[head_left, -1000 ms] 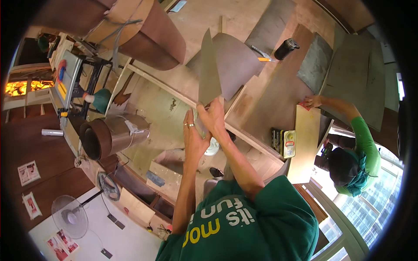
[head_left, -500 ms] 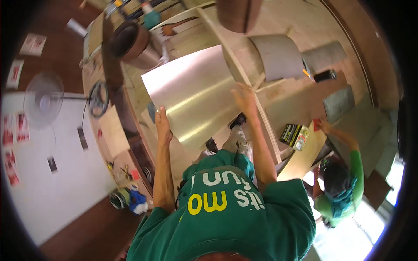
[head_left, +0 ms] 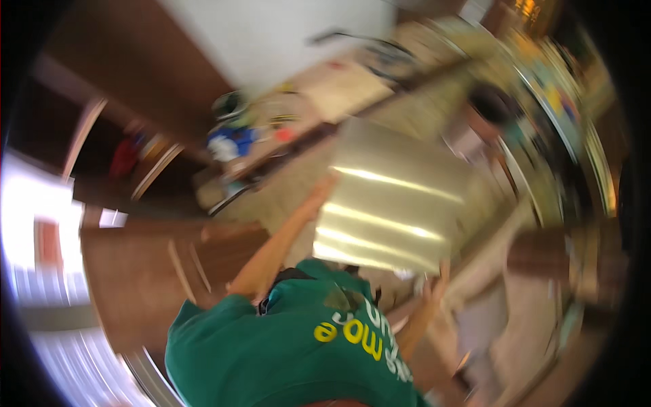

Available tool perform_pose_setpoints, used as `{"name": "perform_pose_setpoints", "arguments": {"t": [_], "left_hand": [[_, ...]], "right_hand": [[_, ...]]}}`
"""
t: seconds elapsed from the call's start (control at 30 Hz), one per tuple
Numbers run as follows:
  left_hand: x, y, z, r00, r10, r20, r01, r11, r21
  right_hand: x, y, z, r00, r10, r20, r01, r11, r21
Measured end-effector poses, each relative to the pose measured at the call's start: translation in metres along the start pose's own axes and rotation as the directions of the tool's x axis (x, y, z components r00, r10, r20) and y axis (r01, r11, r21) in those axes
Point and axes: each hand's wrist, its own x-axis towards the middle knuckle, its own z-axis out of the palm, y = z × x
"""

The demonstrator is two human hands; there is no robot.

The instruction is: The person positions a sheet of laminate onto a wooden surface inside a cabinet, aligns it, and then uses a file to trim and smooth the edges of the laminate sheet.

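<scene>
A shiny, pale metal sheet, roughly square with bright bands of reflected light, is in front of my body. My left hand grips its left edge. At the lower right corner, my right hand holds the sheet's edge, its fingers smeared by motion. Both forearms come up from beside my green shirt. The sheet hides part of the floor below it.
A long bench runs beyond the sheet, bearing a flat tan board, a blue-and-white bundle and a small red item. At the far right stands a dark-topped cylinder. Brown panels are on the left.
My view and body have swung to the left, with the sheet carried along between my hands. The co-worker has gone out of view, and the picture is now blurred.
</scene>
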Motion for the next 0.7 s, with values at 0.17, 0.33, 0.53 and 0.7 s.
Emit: {"name": "perform_pose_setpoints", "arguments": {"t": [0.17, 0.33, 0.53, 0.7], "left_hand": [[-0.024, -0.045, -0.103, 0.99, 0.057, -0.128, -0.098, 0.936, -0.339], [-0.142, -0.037, -0.177, 0.947, 0.093, -0.308, -0.274, 0.736, -0.619], [-0.228, -0.064, -0.279, 0.747, 0.13, -0.652, -0.495, 0.763, -0.415], [-0.296, -0.045, -0.321, 0.707, 0.15, -0.691, -0.539, 0.746, -0.39]], "right_hand": [[0.061, -0.033, 0.065, 0.867, 0.332, 0.371, -0.482, 0.747, 0.458], [0.061, -0.082, 0.143, 0.61, 0.253, 0.751, -0.637, 0.72, 0.275], [0.113, -0.104, 0.277, 0.307, 0.069, 0.949, -0.659, 0.735, 0.16], [0.066, -0.161, 0.441, 0.071, -0.007, 0.997, -0.391, 0.92, 0.034]]}}
